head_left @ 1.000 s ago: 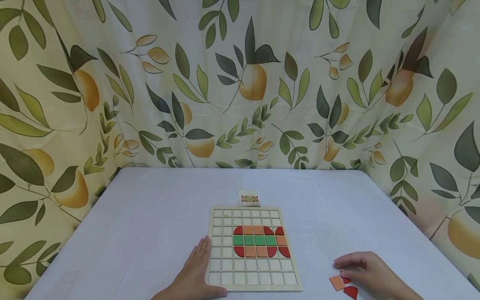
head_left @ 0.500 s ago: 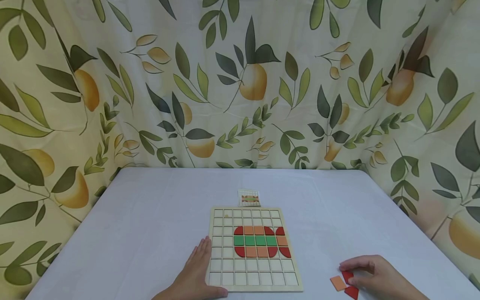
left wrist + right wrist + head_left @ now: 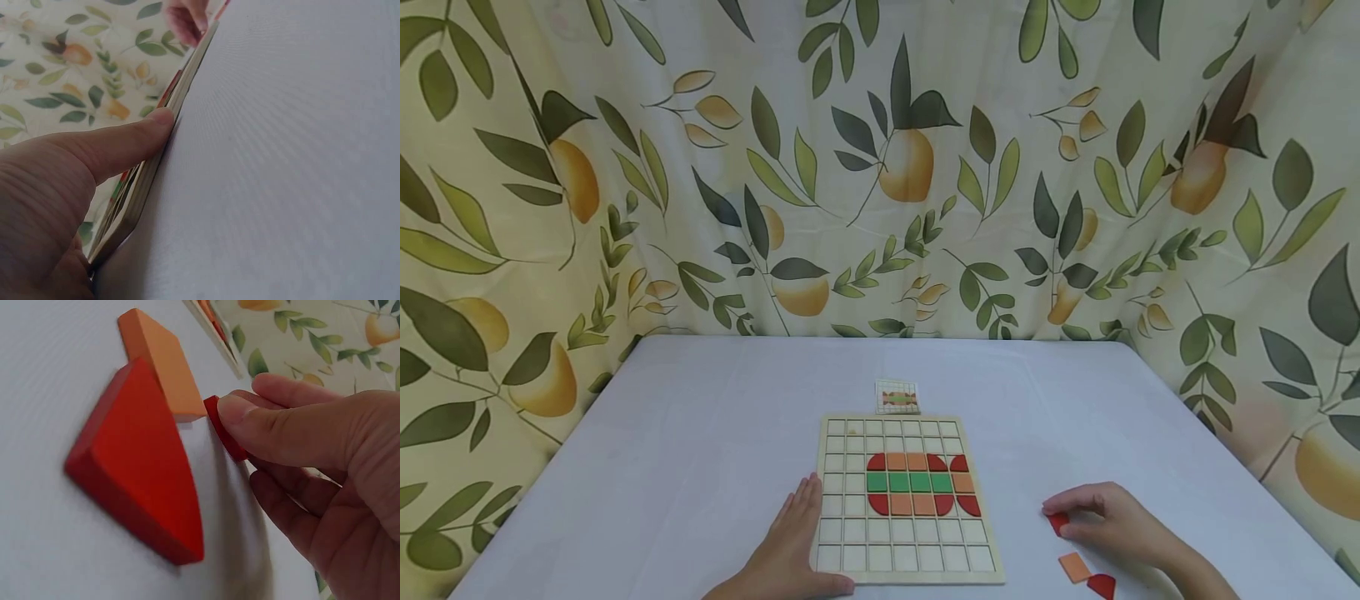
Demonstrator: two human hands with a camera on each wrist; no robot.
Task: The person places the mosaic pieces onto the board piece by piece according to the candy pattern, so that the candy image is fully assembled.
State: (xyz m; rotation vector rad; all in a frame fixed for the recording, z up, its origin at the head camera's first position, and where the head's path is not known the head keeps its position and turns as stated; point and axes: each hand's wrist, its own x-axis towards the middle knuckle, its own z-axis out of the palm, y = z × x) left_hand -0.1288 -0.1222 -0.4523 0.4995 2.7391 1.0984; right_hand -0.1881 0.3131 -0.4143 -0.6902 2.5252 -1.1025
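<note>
My left hand [image 3: 786, 537] rests at the near left corner of a wooden grid board [image 3: 913, 576]. Its fingers lie straight along the board's left side, and its thumb presses the board's near edge, as the left wrist view shows. To the board's right, my right hand [image 3: 1112, 525] pinches a red rounded-corner tile [image 3: 222, 428] between thumb and fingers. Beside that hand, an orange square tile [image 3: 1074, 567] and another red rounded-corner tile [image 3: 1102, 585] lie on the white tabletop. Set in the grid are red corner tiles, orange squares and a row of green squares [image 3: 909, 481].
A small pattern card [image 3: 898, 398] lies just beyond the board's far edge. White cloth [image 3: 700, 417] covers the table. A curtain [image 3: 865, 250] printed with leaves and fruit hangs behind it and along both sides.
My right hand has picked the red tile out from beside the orange one and carried it away from me and slightly left. My left hand and the board have stayed put.
</note>
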